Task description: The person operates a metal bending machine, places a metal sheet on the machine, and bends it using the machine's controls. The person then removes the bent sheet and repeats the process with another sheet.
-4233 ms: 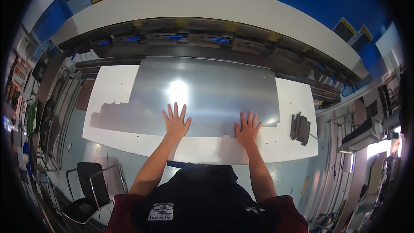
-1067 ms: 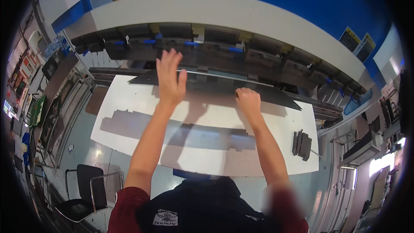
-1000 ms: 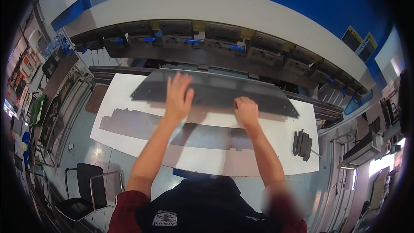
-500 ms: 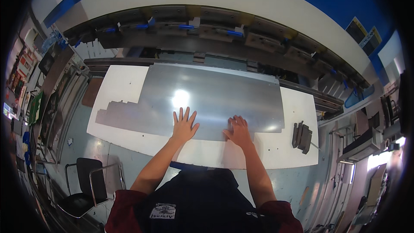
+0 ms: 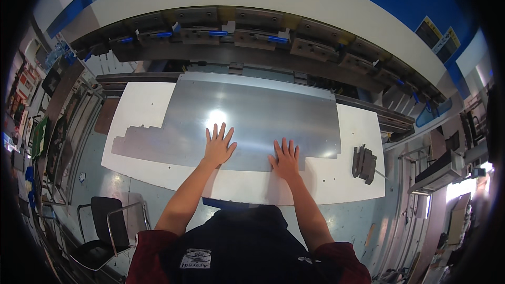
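A large, shiny sheet of metal (image 5: 252, 110) with stepped cut-outs along its left side lies flat on a white table (image 5: 142, 100). My left hand (image 5: 219, 146) rests on the sheet near its front edge, palm down, fingers spread. To the right of it, my right hand (image 5: 285, 159) also lies on the sheet with its fingers stretched out and apart. Neither hand grips anything. The sheet's far edge reaches the bed of a press brake (image 5: 158, 76), under its row of upper tool clamps (image 5: 258, 37).
Dark metal tooling blocks (image 5: 364, 164) lie on the table's right side. A black chair (image 5: 105, 226) stands on the floor at the lower left. Blue clamp levers (image 5: 218, 33) stick out along the press. Frames and racks line both sides.
My right hand has straightened and spread its fingers and moved slightly left. The left hand stays flat on the sheet. The whole view has shifted a little.
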A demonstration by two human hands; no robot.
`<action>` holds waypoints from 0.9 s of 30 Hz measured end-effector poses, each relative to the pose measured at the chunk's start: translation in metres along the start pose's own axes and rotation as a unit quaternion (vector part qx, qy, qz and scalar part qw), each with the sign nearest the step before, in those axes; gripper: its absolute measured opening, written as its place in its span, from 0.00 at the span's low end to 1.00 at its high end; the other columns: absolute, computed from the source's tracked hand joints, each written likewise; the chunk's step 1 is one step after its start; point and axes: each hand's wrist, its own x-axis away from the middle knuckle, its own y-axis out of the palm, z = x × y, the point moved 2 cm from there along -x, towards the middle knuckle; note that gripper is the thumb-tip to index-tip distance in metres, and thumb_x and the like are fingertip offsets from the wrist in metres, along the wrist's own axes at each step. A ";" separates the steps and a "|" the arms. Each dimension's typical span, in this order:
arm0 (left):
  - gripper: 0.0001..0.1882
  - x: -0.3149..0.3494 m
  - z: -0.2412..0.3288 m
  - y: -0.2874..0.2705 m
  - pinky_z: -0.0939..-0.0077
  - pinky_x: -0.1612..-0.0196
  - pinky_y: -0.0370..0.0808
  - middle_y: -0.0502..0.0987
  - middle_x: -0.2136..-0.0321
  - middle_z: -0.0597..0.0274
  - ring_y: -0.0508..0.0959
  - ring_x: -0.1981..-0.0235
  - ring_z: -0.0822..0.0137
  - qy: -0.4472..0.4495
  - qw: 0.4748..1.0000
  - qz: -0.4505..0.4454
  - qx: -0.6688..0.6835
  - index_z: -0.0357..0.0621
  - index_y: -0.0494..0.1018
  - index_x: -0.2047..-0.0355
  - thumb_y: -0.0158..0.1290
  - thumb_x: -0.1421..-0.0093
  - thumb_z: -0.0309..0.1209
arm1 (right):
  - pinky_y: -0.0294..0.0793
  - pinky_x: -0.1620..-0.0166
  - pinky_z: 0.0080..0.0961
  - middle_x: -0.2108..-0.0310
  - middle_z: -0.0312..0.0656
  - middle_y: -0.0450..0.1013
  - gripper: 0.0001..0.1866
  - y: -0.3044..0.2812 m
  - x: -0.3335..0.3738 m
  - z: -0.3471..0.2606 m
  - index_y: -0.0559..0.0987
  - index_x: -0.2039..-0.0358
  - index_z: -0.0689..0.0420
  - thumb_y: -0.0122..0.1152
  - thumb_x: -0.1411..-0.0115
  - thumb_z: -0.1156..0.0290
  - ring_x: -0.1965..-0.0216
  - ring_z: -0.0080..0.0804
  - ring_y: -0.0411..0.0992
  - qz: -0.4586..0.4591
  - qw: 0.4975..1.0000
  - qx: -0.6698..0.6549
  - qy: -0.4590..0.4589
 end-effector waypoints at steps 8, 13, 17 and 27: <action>0.36 -0.011 0.000 0.007 0.23 0.25 0.37 0.52 0.22 0.44 0.46 0.22 0.31 -0.023 0.999 -0.016 -0.016 0.57 0.59 0.22 0.43 0.26 0.56 | 0.39 0.25 0.72 0.23 0.54 0.55 0.37 0.006 -0.014 0.000 0.66 0.24 0.47 0.53 0.27 0.42 0.22 0.64 0.47 -0.042 0.998 0.009 0.037; 0.36 -0.009 0.001 0.010 0.25 0.25 0.38 0.53 0.22 0.46 0.46 0.21 0.33 -0.025 0.999 -0.008 -0.025 0.57 0.59 0.22 0.42 0.26 0.56 | 0.39 0.25 0.72 0.23 0.54 0.56 0.37 0.008 -0.013 -0.002 0.66 0.25 0.47 0.54 0.28 0.42 0.22 0.64 0.47 -0.019 0.999 0.010 0.030; 0.36 -0.010 0.003 0.009 0.25 0.25 0.38 0.52 0.22 0.47 0.46 0.21 0.34 -0.030 0.999 -0.003 -0.040 0.58 0.58 0.22 0.43 0.26 0.56 | 0.42 0.26 0.72 0.23 0.54 0.57 0.38 0.007 -0.015 0.000 0.67 0.25 0.47 0.56 0.29 0.42 0.23 0.64 0.50 -0.007 1.000 0.019 0.023; 0.37 -0.009 0.008 0.002 0.28 0.24 0.39 0.53 0.21 0.49 0.46 0.21 0.37 -0.048 0.998 -0.005 -0.038 0.60 0.58 0.22 0.43 0.27 0.56 | 0.39 0.27 0.75 0.25 0.63 0.55 0.48 -0.012 -0.020 0.025 0.69 0.26 0.47 0.65 0.40 0.33 0.23 0.70 0.48 0.031 0.998 -0.025 0.050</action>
